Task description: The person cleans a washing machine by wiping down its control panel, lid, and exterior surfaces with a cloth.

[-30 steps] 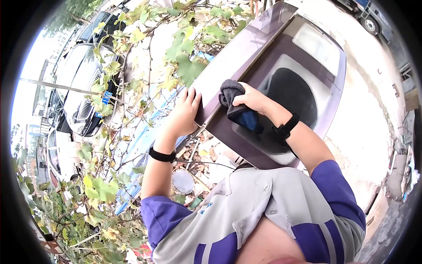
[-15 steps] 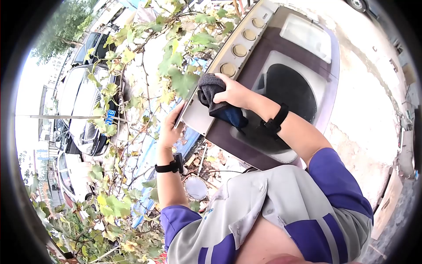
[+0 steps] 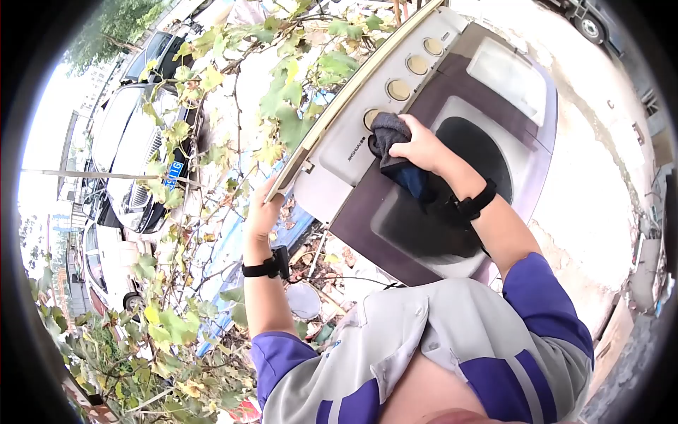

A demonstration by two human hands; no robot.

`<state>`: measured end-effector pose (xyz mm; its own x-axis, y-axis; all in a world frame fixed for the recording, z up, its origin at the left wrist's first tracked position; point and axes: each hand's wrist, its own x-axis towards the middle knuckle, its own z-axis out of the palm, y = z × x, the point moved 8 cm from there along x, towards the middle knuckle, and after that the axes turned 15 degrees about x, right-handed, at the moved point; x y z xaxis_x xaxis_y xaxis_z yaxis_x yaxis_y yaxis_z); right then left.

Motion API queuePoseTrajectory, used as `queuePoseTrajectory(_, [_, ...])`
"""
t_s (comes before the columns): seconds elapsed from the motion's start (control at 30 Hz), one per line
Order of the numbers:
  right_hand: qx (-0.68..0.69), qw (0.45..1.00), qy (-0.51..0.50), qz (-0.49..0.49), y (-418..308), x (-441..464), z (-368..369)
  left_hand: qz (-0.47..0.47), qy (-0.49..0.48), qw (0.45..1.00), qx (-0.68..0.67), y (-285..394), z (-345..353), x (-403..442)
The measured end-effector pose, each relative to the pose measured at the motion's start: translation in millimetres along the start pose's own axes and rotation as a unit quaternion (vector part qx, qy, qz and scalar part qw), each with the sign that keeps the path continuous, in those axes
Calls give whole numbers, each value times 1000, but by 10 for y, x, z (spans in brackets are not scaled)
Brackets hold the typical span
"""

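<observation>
A washing machine (image 3: 385,261) with purple-brown edges and dark see-through lids stands in front of me. Its long flap (image 3: 295,164) is raised along the back edge, and the control panel (image 3: 345,154) with several round knobs lies exposed. My left hand (image 3: 264,208) grips the near end of the flap, fingers partly hidden behind it. My right hand (image 3: 421,146) is closed on a bunched dark grey and blue cloth (image 3: 395,152), held over the panel's lower edge beside the nearest knob.
Vines with green leaves (image 3: 169,328) spread over the left side. Parked cars (image 3: 134,155) stand beyond them. Rubble and a round pale lid (image 3: 304,302) lie below the machine's near corner. A truck wheel (image 3: 589,30) shows at the upper right.
The flap has swung up from over the panel, uncovering the knobs, with my left hand moving left along with it. My right hand, still holding the cloth, shifted left over the panel, then back right.
</observation>
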<state>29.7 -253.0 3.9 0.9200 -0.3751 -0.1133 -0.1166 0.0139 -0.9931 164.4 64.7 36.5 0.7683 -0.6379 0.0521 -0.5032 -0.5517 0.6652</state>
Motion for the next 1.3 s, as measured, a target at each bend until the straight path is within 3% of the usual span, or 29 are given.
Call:
queuePoseTrajectory(0.03, [32,999,24,2,-33,43,-156,-31,-20,999,6,-93,2,5])
queuePoseTrajectory(0.1, [126,989,81,-19,-89,150,-442,40,16,998,-37,-201,23,44])
queuePoseTrajectory(0.17, [136,983,101,-73,-235,217,-634,24,35,997,-67,-64,-23,0])
queuePoseTrajectory(0.3, [83,991,85,-53,-97,269,-557,35,32,998,-49,-229,4,45])
queuePoseTrajectory(0.33, [24,996,42,-70,-13,318,-447,51,33,998,-36,-202,5,42])
queuePoseTrajectory(0.43, [-136,990,-5,-28,-24,141,-100,147,83,983,72,-215,-58,60])
queuePoseTrajectory(0.5, [-130,991,0,-43,13,172,-65,296,133,917,233,-6,-89,-36])
queuePoseTrajectory(0.63, [-78,997,7,-11,129,260,-113,201,115,936,266,-183,-112,19])
queuePoseTrajectory(0.77, [94,994,-48,39,284,344,-194,216,124,937,244,-278,-117,54])
queuePoseTrajectory(0.87, [178,980,88,24,272,330,-539,242,142,936,212,-290,-110,59])
queuePoseTrajectory(0.9, [190,975,114,12,244,368,-656,205,108,954,192,-291,-106,72])
queuePoseTrajectory(0.97, [129,968,198,-79,108,362,-861,217,114,947,208,-289,-97,68])
queuePoseTrajectory(1.0, [59,971,189,-133,4,379,-838,224,117,947,200,-287,-99,70])
queuePoseTrajectory(1.03, [-50,977,156,-136,-253,279,-628,231,120,946,193,-284,-98,69])
queuePoseTrajectory(1.1, [-248,938,113,-212,-298,207,-135,233,116,950,171,-286,-88,68])
queuePoseTrajectory(1.17, [-284,925,-22,-252,-493,81,512,220,105,959,142,-294,-83,70])
queuePoseTrajectory(1.2, [-302,911,-12,-280,-523,150,634,239,100,955,146,-279,-86,64])
queuePoseTrajectory(1.23, [-342,896,33,-281,-542,328,641,211,97,966,112,-270,-104,68])
queuePoseTrajectory(1.3, [-432,882,70,-172,-352,684,616,154,93,983,43,-267,-93,65])
